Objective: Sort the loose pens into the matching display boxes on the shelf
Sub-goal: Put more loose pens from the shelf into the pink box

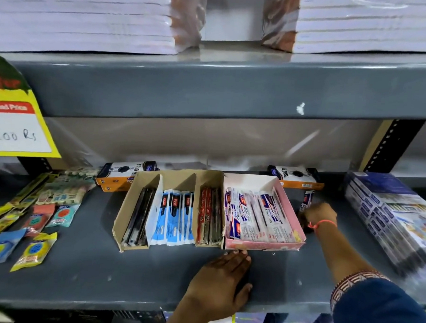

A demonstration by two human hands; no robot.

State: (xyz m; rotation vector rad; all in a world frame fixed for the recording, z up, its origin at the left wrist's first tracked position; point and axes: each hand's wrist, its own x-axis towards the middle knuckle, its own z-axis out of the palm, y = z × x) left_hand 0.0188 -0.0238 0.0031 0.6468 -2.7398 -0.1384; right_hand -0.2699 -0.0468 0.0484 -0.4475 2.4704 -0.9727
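While both hands reach onto the grey shelf [80, 272], two open display boxes sit side by side at the centre of the frame. At centre left, the brown cardboard box [132, 199] has three compartments: black pens [138, 216] fill the left one, blue-and-white packaged pens [173, 215] the middle one, and red and dark pens [209, 217] the right one. Touching its right side, the pink box [290, 208] holds white-wrapped pens [256, 217] lying in a row.

The left hand [224, 276] lies flat on the shelf at lower centre, fingers spread loosely and holding nothing, its fingertips touching the front wall of the pink box. The right hand [320, 215], with an orange thread at the wrist, is at centre right just beside the pink box's right wall, closed around a loose packaged pen [306, 199] that sticks up above the knuckles.

Behind the boxes lie two orange-and-black cartons [123, 174], one at each side. Small packets [35, 248] are scattered across the lower left. A plastic-wrapped bundle of packs [387, 217] fills the right edge. A yellow price tag [15, 126] reading "100 Rs" hangs at the upper left, and wrapped stacks of paper [86, 21] rest on the upper shelf.
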